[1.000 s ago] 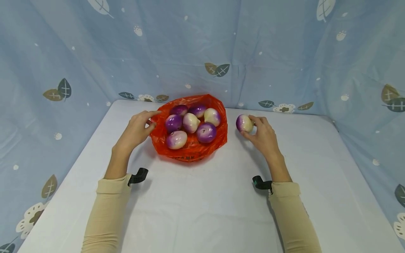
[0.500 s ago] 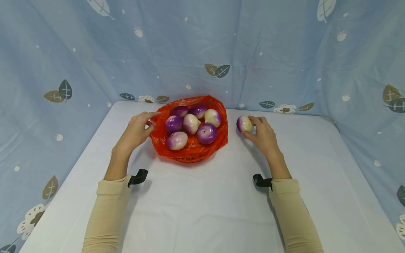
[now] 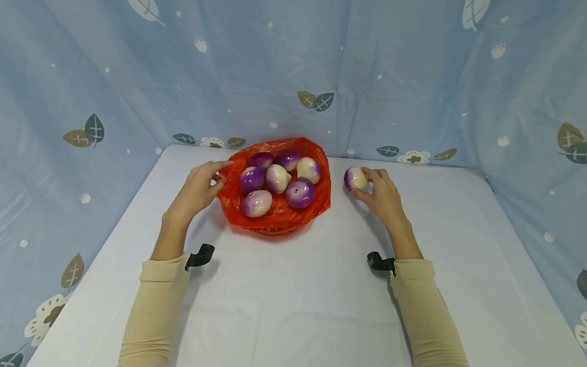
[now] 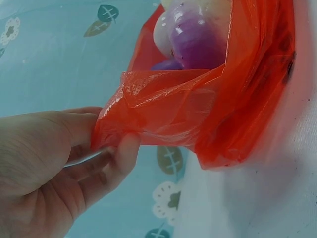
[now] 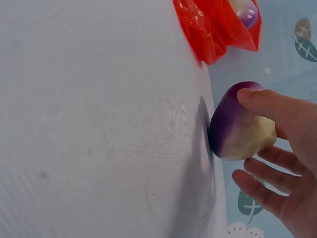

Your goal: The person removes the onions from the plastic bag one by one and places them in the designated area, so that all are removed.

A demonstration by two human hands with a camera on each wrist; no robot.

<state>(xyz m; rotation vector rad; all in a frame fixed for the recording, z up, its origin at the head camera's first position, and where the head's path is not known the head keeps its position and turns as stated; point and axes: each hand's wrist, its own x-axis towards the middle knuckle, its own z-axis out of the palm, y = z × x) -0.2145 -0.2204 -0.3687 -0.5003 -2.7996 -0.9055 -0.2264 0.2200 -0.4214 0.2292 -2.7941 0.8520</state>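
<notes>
A red plastic bag lies with its mouth wide on the table, holding several glossy purple-and-white turnips. At its left rim my left hand pinches the plastic between thumb and fingers; the left wrist view shows the bag's edge stretched from that grip. To the right of the bag, my right hand holds a single turnip between thumb and fingers. In the right wrist view, this turnip is purple on one side and cream on the other, its lower side at or very near the table.
The table has a white cover. A blue patterned curtain hangs behind it and along both sides. Small black wrist mounts stick out from both sleeves.
The turnip in my right hand has turned slightly, showing more of its cream side. My left hand and the bag stay in place.
</notes>
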